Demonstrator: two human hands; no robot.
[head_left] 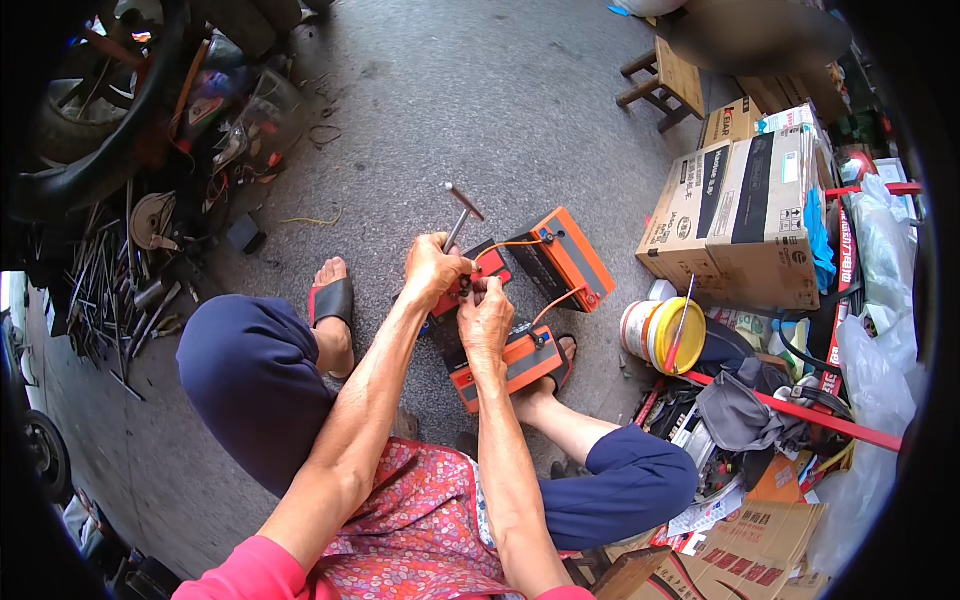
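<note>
See two orange-topped batteries [580,258] mid-frame, one bucket [642,328] right. Grasping one T-shaped tool [458,228], left fingers [455,265]; can't tell right fingers [486,297].

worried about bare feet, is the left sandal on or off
On: the black sandal strap crosses the left foot, with bare toes showing beyond it.
</note>
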